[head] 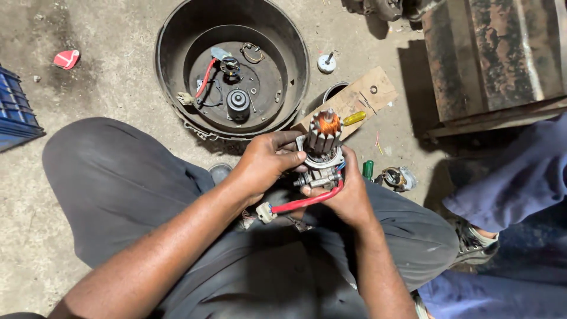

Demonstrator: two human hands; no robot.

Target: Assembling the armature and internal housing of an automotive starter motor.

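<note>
Both hands hold a small motor armature (322, 147) — copper windings on top, metal base below — above the person's lap. The left hand (266, 162) has its fingers curled around the armature's left side, thumb laid across the metal collar. The right hand (348, 192) cups it from below and behind, fingers closed on the base. A red wire (307, 202) with a white plug hangs from the armature's underside. Beyond the armature, on the concrete floor, sits a round black housing (233, 65) with loose parts inside; a cardboard piece (360, 97) lies just right of the housing.
</note>
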